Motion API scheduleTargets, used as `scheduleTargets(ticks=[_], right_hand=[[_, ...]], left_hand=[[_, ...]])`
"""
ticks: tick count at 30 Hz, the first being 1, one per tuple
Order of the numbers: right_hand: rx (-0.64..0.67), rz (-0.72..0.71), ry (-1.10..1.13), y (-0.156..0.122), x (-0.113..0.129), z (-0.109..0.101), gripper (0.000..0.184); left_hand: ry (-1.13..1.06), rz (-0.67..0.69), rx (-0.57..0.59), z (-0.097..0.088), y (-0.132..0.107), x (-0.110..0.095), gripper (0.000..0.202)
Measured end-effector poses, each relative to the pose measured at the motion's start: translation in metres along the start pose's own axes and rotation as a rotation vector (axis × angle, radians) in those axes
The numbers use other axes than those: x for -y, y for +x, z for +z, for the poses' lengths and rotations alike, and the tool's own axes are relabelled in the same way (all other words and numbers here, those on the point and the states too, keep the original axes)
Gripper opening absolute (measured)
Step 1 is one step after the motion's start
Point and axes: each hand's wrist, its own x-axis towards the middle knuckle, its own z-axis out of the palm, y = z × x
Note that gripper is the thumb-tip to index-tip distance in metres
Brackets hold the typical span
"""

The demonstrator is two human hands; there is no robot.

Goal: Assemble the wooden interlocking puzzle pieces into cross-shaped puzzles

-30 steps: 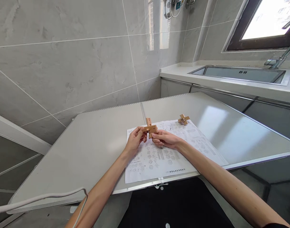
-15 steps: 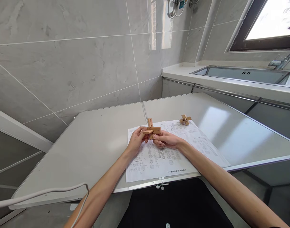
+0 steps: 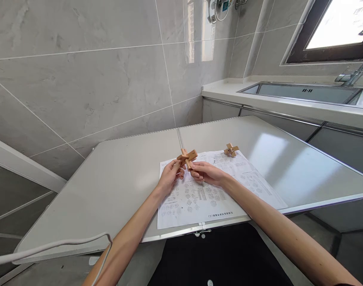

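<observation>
Over the printed sheet I hold a wooden interlocking puzzle (image 3: 186, 156) made of crossing notched bars. My left hand (image 3: 171, 174) pinches its left side between thumb and fingers. On the lower right, the fingertips of my right hand (image 3: 205, 172) grip the end of one bar. The puzzle is tilted, with its bars pointing several ways. Beneath both hands lies the paper sheet (image 3: 223, 206), printed with small line diagrams. A second wooden cross-shaped puzzle (image 3: 231, 150) rests at the sheet's far right corner, apart from my hands.
The sheet lies on a light folding table (image 3: 127, 178) with a seam down its middle. A white cable (image 3: 62, 241) crosses the near left corner by my left forearm. Tiled wall stands behind; a counter with a sink (image 3: 303, 94) is at the back right.
The puzzle has been turned in my hands and shifted slightly left, so its bars now point differently. Both hands keep hold of it. The second puzzle stays where it was.
</observation>
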Motion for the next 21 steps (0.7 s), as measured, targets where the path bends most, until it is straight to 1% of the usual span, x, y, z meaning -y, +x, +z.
scheduleTargets(ticks=[3,7,12,16,18,21], right_hand=[[-0.069,-0.015,0.099,0.001,0.003,-0.002,0.036],[-0.248,-0.108,0.235,0.005,0.003,-0.01,0.033],[-0.461,-0.288,0.374,0.01,0.0,-0.033,0.033],[-0.603,-0.343,0.496,0.008,0.001,-0.052,0.029],[-0.641,-0.355,0.535,0.006,0.001,-0.059,0.028],[-0.652,-0.383,0.559,0.004,0.001,-0.065,0.027]], left_hand=[[0.017,-0.037,-0.05,-0.001,0.001,0.004,0.045],[0.037,-0.044,-0.106,-0.003,0.001,0.006,0.043],[0.073,-0.071,-0.098,-0.003,-0.001,0.003,0.042],[0.103,-0.086,-0.063,-0.002,-0.003,-0.001,0.041],[0.115,-0.086,-0.053,-0.002,-0.003,-0.001,0.04],[0.126,-0.093,-0.047,-0.003,-0.003,0.0,0.04]])
